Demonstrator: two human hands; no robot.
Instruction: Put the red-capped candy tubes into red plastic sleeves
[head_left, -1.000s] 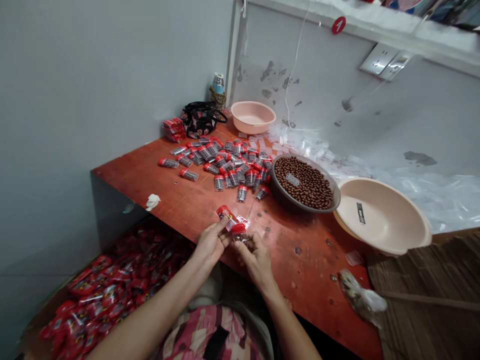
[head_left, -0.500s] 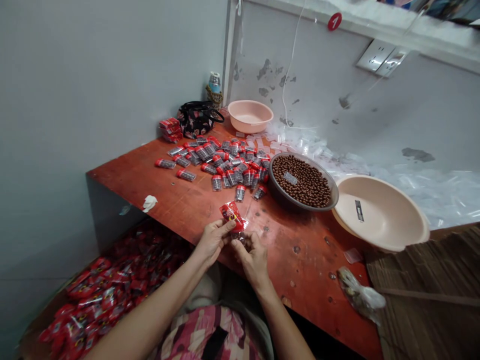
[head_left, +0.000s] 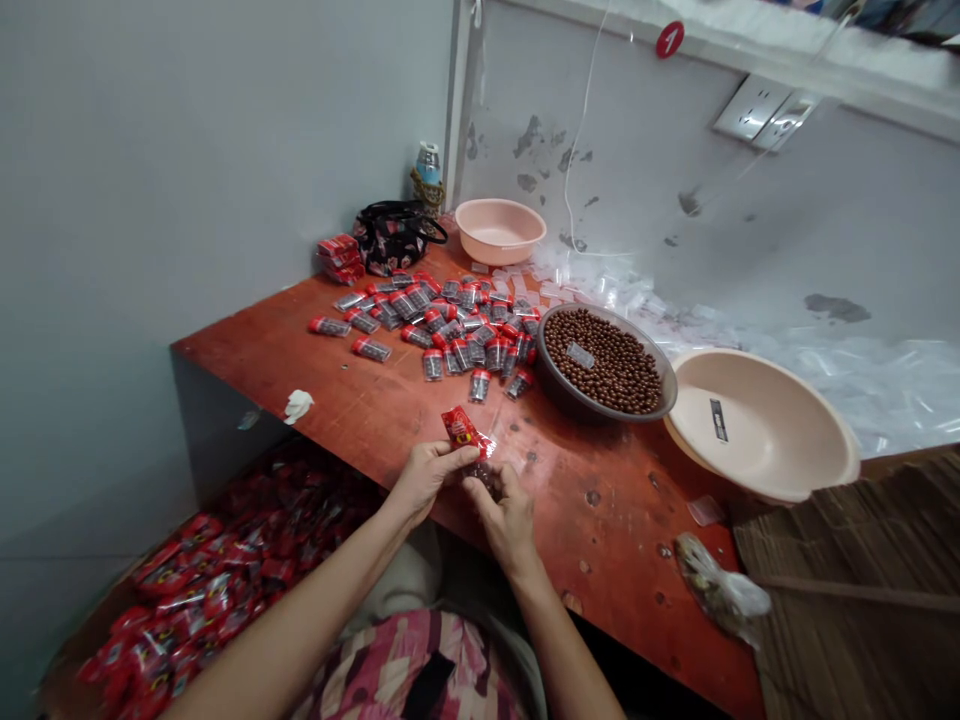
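Over the table's front edge, my left hand (head_left: 429, 478) is closed, its thumb pressing on a shiny red plastic packet (head_left: 461, 428). The packet has a yellow mark on its front and tilts up away from me. Just below it, a small clear container of brown balls (head_left: 481, 474) sits in the closed fingers of my right hand (head_left: 510, 512). The lower end of the packet meets the container between my hands. My fingers hide whether the container is partly inside it. Beyond lie several filled packs with red tops (head_left: 480, 384).
A grey basin (head_left: 551, 385) of brown balls holds a small clear tray (head_left: 580, 355). Right of it stands a large cream basin (head_left: 780, 450), then stacked cardboard (head_left: 855, 570). Red packets (head_left: 187, 590) fill a box at lower left. A pink basin (head_left: 499, 215) and black bag (head_left: 394, 240) stand behind.
My left thumb has slid slightly right and down across the red packet, now lying flatter over its lower end. The packet has tilted a little. My right hand stays nearly in place.
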